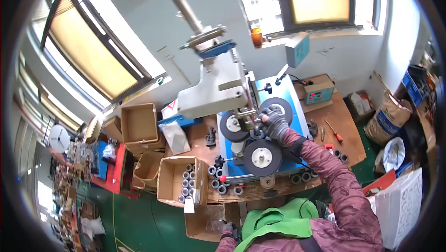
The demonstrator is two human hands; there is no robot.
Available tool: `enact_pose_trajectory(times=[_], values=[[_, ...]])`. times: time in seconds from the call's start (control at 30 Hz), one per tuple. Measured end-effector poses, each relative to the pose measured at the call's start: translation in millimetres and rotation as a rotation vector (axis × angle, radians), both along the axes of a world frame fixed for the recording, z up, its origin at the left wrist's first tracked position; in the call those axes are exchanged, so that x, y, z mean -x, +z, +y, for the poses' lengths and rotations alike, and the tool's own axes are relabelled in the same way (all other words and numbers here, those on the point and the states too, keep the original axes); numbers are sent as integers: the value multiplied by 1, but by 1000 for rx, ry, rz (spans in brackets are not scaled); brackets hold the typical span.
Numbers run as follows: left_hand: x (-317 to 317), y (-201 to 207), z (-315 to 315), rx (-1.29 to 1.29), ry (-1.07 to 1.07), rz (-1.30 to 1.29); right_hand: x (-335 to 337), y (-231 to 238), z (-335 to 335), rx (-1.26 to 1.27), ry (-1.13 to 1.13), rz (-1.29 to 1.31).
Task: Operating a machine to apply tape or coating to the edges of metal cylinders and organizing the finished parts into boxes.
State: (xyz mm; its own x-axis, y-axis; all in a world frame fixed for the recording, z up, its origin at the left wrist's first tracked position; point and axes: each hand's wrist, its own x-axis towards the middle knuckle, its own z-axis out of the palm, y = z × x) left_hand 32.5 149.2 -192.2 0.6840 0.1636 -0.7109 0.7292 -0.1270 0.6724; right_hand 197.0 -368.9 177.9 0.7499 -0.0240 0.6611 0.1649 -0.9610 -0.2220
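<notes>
My right hand, in a grey knit glove, reaches into the middle of a bench machine. Its fingers are curled together by the metal spindle; what they grip is hidden. Around it sit three black wheels with pale hubs: a left wheel, a front wheel and a far right wheel. Low in the view, my left hand, gloved too, is beside a cardboard box below the bench edge. Its fingers are mostly hidden. Several metal rings lie along the front of the bench.
An open carton of metal rings stands at the bench's left. A red-knobbed lever sticks out of the machine's front left. A control box and a screwdriver are on the right. More cartons stand at the far left.
</notes>
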Motion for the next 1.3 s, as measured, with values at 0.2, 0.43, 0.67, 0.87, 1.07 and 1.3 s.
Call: enact_pose_trajectory(times=[0.2,0.43,0.67,0.87,1.07,1.3], values=[[-15,22,-15,25,33,109,20,4,-17,-37,-56,141],[-30,101,-73,-114,-114,61,23,1,-19,-41,-39,133],[-38,49,-47,-29,-83,118,16,3,-14,-30,-39,141],[-33,43,-44,63,-72,183,22,0,-21,-55,-44,119],[-34,31,-43,197,110,186,21,0,-22,-47,-21,96],[-52,51,-53,-301,-306,-110,13,-1,-22,-24,-19,-17]])
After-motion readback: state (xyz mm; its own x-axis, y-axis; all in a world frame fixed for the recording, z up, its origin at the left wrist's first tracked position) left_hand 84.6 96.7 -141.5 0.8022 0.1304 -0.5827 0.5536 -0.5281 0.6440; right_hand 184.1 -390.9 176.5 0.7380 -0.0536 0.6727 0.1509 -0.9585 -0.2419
